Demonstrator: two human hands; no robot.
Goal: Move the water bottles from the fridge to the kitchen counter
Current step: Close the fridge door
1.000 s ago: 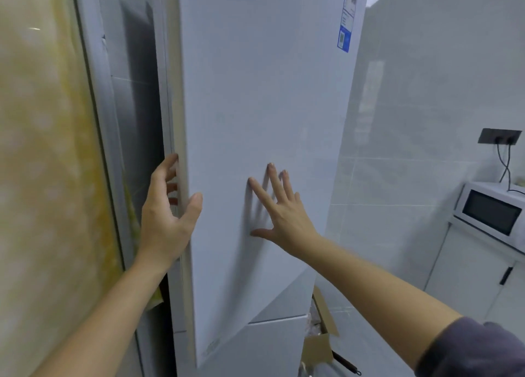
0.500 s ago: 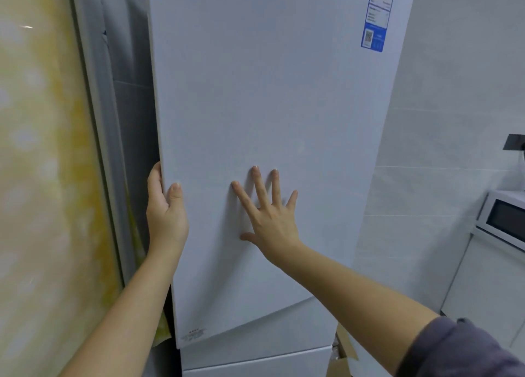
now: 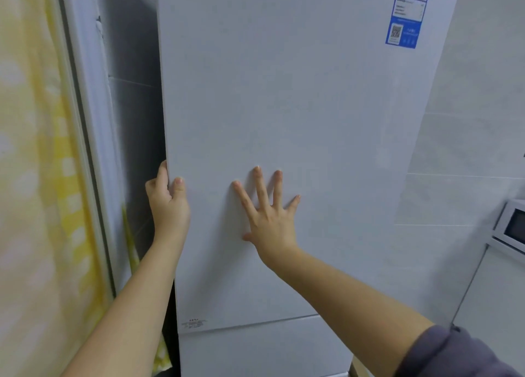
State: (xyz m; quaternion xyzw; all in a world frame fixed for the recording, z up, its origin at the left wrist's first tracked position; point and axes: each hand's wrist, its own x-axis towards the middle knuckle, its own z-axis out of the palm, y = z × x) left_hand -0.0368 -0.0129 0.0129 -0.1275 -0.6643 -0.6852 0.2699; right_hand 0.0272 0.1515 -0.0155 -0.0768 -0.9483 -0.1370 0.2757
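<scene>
White fridge door (image 3: 284, 106), tall and plain, is filling most of the middle of the frame, with a smaller white lower door (image 3: 264, 348) sitting right under it. Can't tell if it's fully closed, and whatever's inside is hidden behind it.

The left hand (image 3: 170, 206) is gripping the door's left edge around mid-frame, fingers curling round behind the edge and the thumb lying on the front. The right hand (image 3: 270, 223) is pressing flat on the door face just to the right, fingers spread wide.

A blue-and-white label sticker (image 3: 403, 32) is sitting at the door's upper right. A pale yellow patterned curtain (image 3: 34, 177) is hanging down the left side of the frame. A white microwave (image 3: 511, 226) is peeking in at the right edge, on top of a white cabinet (image 3: 494, 305).
</scene>
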